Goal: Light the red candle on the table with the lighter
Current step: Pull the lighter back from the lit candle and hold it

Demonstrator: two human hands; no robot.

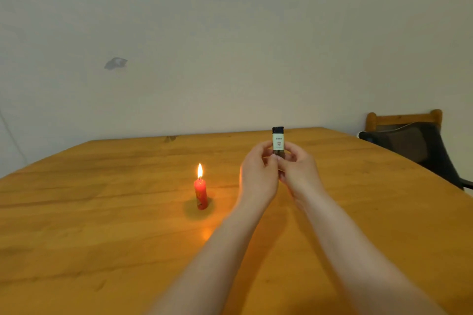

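A short red candle (pixel 200 194) stands upright on the wooden table (pixel 102 212), left of centre, with a bright flame burning at its wick. To its right, above the table, a lighter (pixel 278 141) with a black top and a pale label is held upright. My left hand (pixel 258 174) and my right hand (pixel 298 169) both pinch its lower part, fingertips meeting around it. No flame shows at the lighter. The lighter's base is hidden by my fingers.
The table's far edge meets a plain pale wall with a grey mark (pixel 115 63). A wooden chair (pixel 404 120) with a dark cloth draped over it stands at the table's right corner.
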